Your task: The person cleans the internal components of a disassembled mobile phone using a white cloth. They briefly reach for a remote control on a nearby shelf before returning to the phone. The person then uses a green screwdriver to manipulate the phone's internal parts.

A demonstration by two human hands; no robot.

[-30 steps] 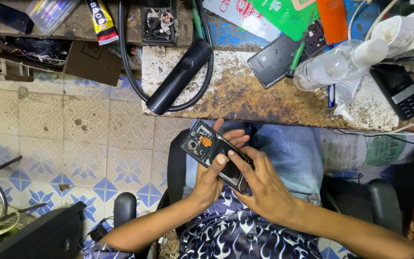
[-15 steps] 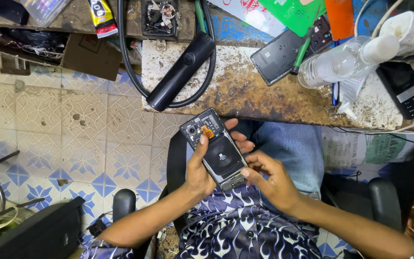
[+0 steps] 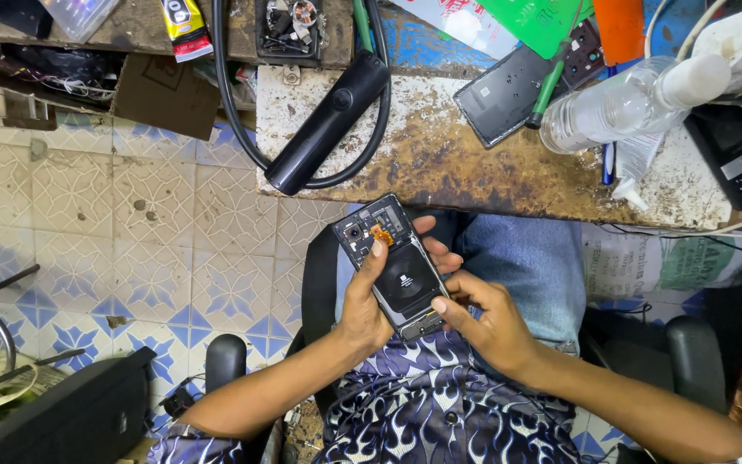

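Fingers point(image 3: 376, 251) pinching the opened phone point(image 3: 392, 266) — both hands grasping it.
I judge teardown under way; left hand point(image 3: 364, 301) probes the orange flex point(image 3: 380, 234), right hand point(image 3: 487, 318) steadies — next calls for gentle lift.

A worn, rust-stained workbench top point(image 3: 440, 163) carries a black cylindrical tool with looped cable point(image 3: 328, 125), a dark phone back panel point(image 3: 495, 103) — and a clear plastic bottle point(image 3: 620, 103).

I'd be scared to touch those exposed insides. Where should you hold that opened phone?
By its long side edges, from beneath, as the left hand does. The opened phone lies back-up with its round coil and small orange connector exposed, so only the frame looks safe.
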